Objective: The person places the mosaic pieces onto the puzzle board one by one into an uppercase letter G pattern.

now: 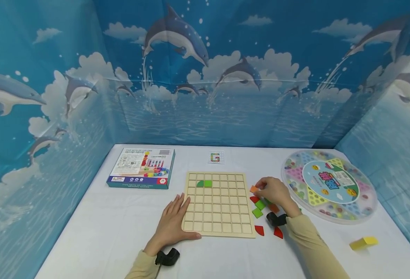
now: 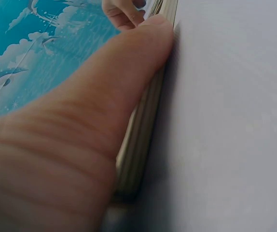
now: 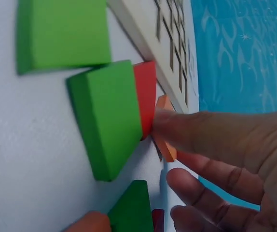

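A wooden grid board lies on the table, with a green quarter-round piece and a light green square piece side by side in its upper left cells. My left hand rests at the board's lower left corner, fingers spread along the left side and thumb against the front edge. Just off the board's right edge, my right hand pinches an orange piece between thumb and fingers. Beside that hand lie a red piece, light green squares and other coloured pieces, some partly hidden beneath it.
Red quarter-round pieces lie near the board's lower right corner. A small pattern card sits behind the board. At the back left is a game box; a round Chinese checkers set and a yellow block are at right.
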